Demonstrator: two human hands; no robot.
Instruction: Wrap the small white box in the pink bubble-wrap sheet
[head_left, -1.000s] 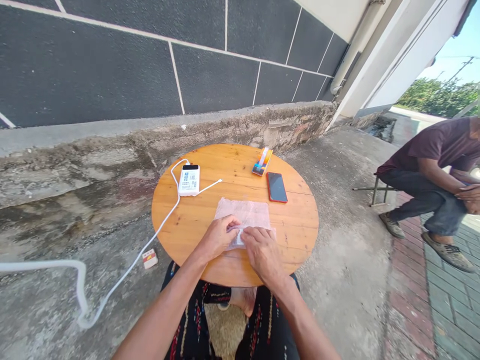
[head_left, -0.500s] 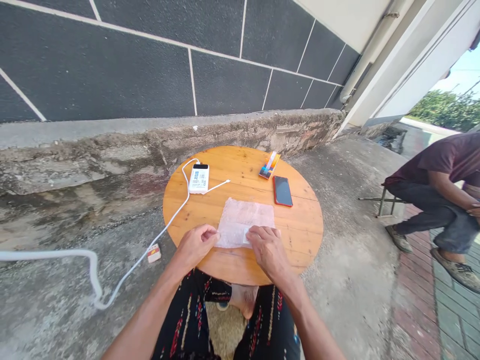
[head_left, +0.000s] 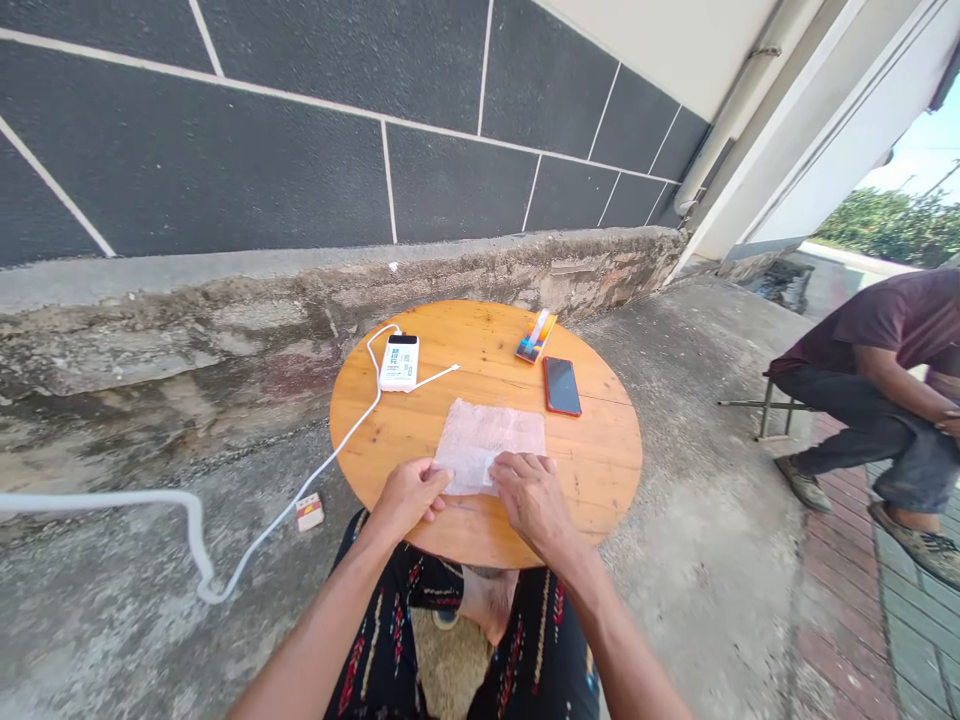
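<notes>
A thin, pale, crinkled plastic sheet point(head_left: 491, 442) lies flat on the round wooden bench point(head_left: 600, 470), close to its near edge, and both of the person's grips meet it along that near side. The left hand point(head_left: 407, 495) holds the sheet's near-left corner, thumb on top and fingers curled at the edge, pinching the plastic. The right hand point(head_left: 534, 495) rests on the sheet's near-right part, just beside the left grip, with the 2 hands close but apart; its fingers are bent down onto the plastic, and whether they pinch it or only press it flat is hard to tell from this angle.

Beyond the right grip, farther across the bench, a phone with a red case point(head_left: 562, 385) lies face up, and past it, near the far edge, sits a small orange and blue packet point(head_left: 535, 336). Beyond the left grip, a white power bank point(head_left: 399, 361) lies near the far-left edge, with a white cable point(head_left: 315, 478) running from it over the bench's rim and down to the concrete floor. A small red and white box point(head_left: 309, 511) lies on the floor to the left of the left grip. Well off to the right, another person point(head_left: 877, 390) sits on a stool.
</notes>
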